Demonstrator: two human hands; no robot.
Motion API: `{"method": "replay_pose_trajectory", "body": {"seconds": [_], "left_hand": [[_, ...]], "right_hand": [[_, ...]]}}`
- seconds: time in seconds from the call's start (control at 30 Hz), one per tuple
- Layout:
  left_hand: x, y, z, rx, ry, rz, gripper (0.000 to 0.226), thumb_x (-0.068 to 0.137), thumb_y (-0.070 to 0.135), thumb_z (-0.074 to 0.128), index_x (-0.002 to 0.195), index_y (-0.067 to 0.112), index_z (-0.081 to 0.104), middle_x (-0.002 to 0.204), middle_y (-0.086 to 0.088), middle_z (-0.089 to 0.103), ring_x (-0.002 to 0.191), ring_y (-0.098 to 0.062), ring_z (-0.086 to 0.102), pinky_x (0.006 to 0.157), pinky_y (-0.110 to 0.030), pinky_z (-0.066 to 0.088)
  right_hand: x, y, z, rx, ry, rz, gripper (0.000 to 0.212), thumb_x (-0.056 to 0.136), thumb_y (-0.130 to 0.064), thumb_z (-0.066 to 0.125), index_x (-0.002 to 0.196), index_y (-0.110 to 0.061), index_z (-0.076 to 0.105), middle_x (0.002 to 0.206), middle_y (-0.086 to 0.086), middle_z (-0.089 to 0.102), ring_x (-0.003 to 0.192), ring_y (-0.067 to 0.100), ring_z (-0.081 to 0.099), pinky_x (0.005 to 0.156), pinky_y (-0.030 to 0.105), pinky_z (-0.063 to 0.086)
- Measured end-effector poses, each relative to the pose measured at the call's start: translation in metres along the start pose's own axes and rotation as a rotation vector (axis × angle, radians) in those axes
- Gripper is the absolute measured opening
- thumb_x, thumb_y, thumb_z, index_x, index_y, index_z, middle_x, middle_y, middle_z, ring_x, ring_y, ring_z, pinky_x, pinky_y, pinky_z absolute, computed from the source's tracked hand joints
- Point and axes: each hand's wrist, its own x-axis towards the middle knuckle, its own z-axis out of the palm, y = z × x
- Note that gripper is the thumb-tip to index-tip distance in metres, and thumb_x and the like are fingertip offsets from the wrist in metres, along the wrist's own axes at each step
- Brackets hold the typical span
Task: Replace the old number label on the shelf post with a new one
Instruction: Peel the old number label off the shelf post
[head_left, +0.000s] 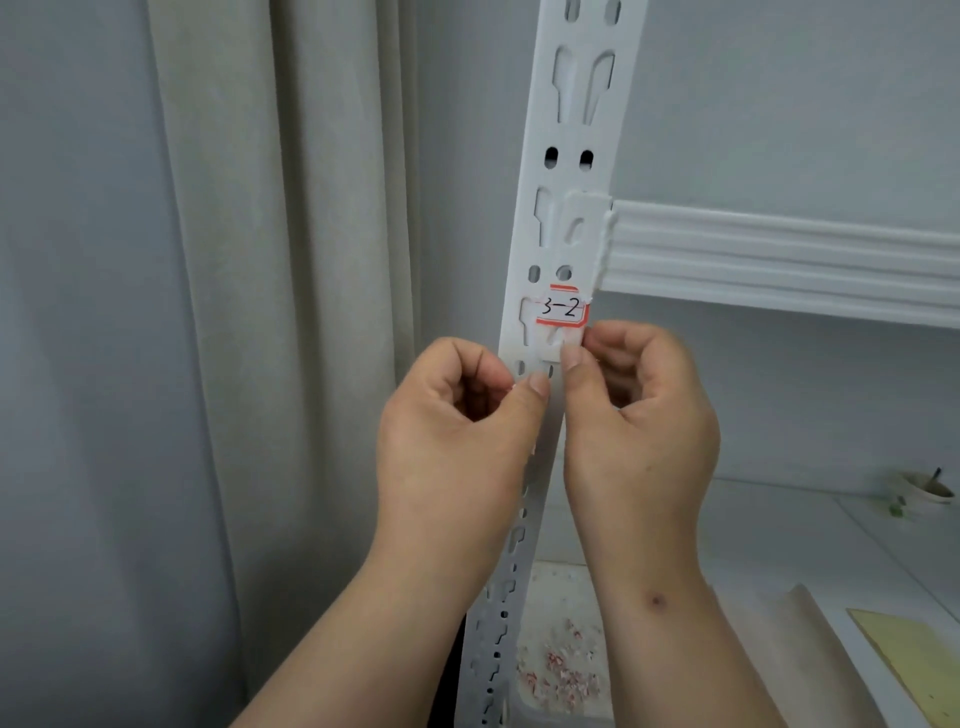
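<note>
1. Shelf post (563, 171): white perforated metal upright, running from the top centre of the frame down to the bottom centre, leaning slightly left toward the bottom.
2. Number label (562, 307): white sticker with a red border, handwritten "3-2", stuck on the post at mid-frame, just below the joint with the shelf beam; its left edge looked torn.
3. Shelf beam (779, 260): white ribbed rail, hooked into the post and running to the right edge of the frame.
4. Left hand (457, 415): in front of the post, just below the label, fingers curled, thumb tip pressed against the forefinger in a pinch; whether anything lay between them could not be told.
5. Right hand (639, 410): beside the left one, fingers curled, thumb and forefinger pinching a small pale scrap at the label's lower right corner.
6. Lower shelf (779, 525): white surface, lower right of the frame.
7. Red-and-white scraps (563, 670): scattered on a pale surface, bottom centre, right of the post.
8. Yellow sheet (914, 660): lower right corner.
9. Small bowl (927, 488): right edge, on the shelf.
10. Curtain (270, 260): pale, hanging at left.
</note>
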Motion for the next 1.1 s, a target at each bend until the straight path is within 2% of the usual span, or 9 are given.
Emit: {"method": "replay_pose_trajectory", "body": {"seconds": [0.2,0.3,0.4,0.47,0.57,0.67,0.8,0.9,1.1], "left_hand": [[0.016,0.002,0.002,-0.034,0.028,0.003,0.024,0.078,0.015,0.080,0.063,0.023,0.062,0.061,-0.001,0.067,0.059,-0.009,0.060,0.054,-0.014,0.050],[0.024,0.005,0.005,-0.020,0.041,0.024,0.019,0.078,0.019,0.079,0.066,0.021,0.065,0.066,-0.006,0.072,0.057,-0.007,0.061,0.053,-0.012,0.050],[0.029,0.009,0.009,0.019,0.033,0.087,0.019,0.079,0.021,0.078,0.065,0.024,0.065,0.062,0.002,0.070,0.054,-0.001,0.058,0.052,-0.010,0.048],[0.031,0.013,0.011,0.042,0.023,0.131,0.019,0.079,0.024,0.077,0.065,0.027,0.064,0.061,0.011,0.068,0.054,0.003,0.058,0.052,-0.010,0.048],[0.036,0.015,0.013,0.088,0.016,0.180,0.018,0.080,0.025,0.076,0.066,0.029,0.065,0.065,0.015,0.070,0.060,0.003,0.062,0.057,-0.011,0.050],[0.038,0.015,0.014,0.150,0.011,0.244,0.019,0.081,0.024,0.076,0.067,0.028,0.064,0.070,0.014,0.070,0.063,0.003,0.062,0.058,-0.009,0.048],[0.038,0.009,0.014,0.240,0.008,0.364,0.021,0.083,0.019,0.078,0.071,0.024,0.061,0.078,0.007,0.067,0.070,-0.007,0.063,0.063,-0.022,0.052],[0.038,0.005,0.014,0.253,0.022,0.411,0.019,0.082,0.018,0.076,0.074,0.022,0.059,0.080,0.006,0.065,0.071,-0.008,0.061,0.066,-0.023,0.052],[0.037,-0.001,0.014,0.206,0.034,0.444,0.024,0.084,0.006,0.071,0.079,0.023,0.055,0.079,0.007,0.061,0.070,-0.002,0.057,0.067,-0.012,0.046]], "right_hand": [[0.007,-0.001,0.006,-0.071,0.062,-0.020,0.011,0.086,-0.026,0.069,0.085,-0.032,0.059,0.083,-0.014,0.067,0.079,0.000,0.064,0.071,0.016,0.049],[0.012,-0.001,0.007,-0.062,0.094,-0.009,0.008,0.086,-0.031,0.068,0.084,-0.031,0.060,0.079,-0.015,0.067,0.077,0.001,0.064,0.070,0.015,0.048],[0.015,-0.006,0.008,0.007,0.113,0.063,0.009,0.087,-0.036,0.067,0.083,-0.029,0.063,0.076,-0.015,0.067,0.076,0.001,0.064,0.067,0.012,0.048],[0.017,-0.009,0.011,0.068,0.121,0.133,0.009,0.085,-0.036,0.068,0.082,-0.028,0.064,0.076,-0.016,0.069,0.077,0.001,0.065,0.069,0.015,0.050],[0.018,-0.012,0.018,0.140,0.113,0.215,0.009,0.084,-0.036,0.069,0.081,-0.028,0.066,0.080,-0.020,0.071,0.078,-0.001,0.066,0.072,0.020,0.051],[0.019,-0.016,0.022,0.170,0.104,0.263,0.011,0.083,-0.040,0.067,0.079,-0.030,0.067,0.080,-0.021,0.071,0.078,-0.003,0.067,0.067,0.012,0.050],[0.020,-0.019,0.023,0.198,0.106,0.301,0.012,0.080,-0.040,0.067,0.081,-0.028,0.068,0.079,-0.024,0.070,0.072,-0.006,0.066,0.057,0.005,0.045],[0.020,-0.019,0.024,0.188,0.112,0.298,0.013,0.079,-0.039,0.067,0.079,-0.026,0.069,0.078,-0.017,0.071,0.071,-0.002,0.066,0.057,0.006,0.045],[0.021,-0.017,0.025,0.148,0.120,0.264,0.018,0.078,-0.042,0.065,0.075,-0.025,0.068,0.080,-0.006,0.069,0.070,0.007,0.063,0.057,0.009,0.044]]}}
